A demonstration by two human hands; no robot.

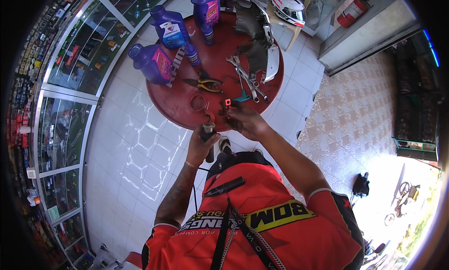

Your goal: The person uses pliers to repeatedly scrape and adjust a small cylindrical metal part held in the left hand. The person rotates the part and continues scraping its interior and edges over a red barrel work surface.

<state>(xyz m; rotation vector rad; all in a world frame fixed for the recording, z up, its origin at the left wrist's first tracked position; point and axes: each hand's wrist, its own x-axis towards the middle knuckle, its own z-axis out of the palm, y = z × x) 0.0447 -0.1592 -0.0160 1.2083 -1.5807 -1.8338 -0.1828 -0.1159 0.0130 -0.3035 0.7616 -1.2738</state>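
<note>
In front of my body, over the near edge of a round red table (pixel 168 108), my left hand (pixel 201 144) is closed around a dark cylindrical part (pixel 210 154). A pale metal collar (pixel 209 127) tops this part, with an orange-red piece above it. Close beside it, my right hand (pixel 247 122) has its fingers bent around a small bright red piece (pixel 228 102); the fingers hide most of it. Pliers with yellow handles (pixel 208 85) lie just beyond my hands. Right of them are several wrenches (pixel 248 80) and a teal-handled tool (pixel 242 96).
Purple bottles (pixel 152 64) stand along the table's far left side, with smaller purple bottles (pixel 191 54) among them. Dark and silver vehicle parts (pixel 257 54) lie at its far right. Behind is a chair bearing a white helmet (pixel 289 11). Glass cabinets (pixel 63 129) line the left.
</note>
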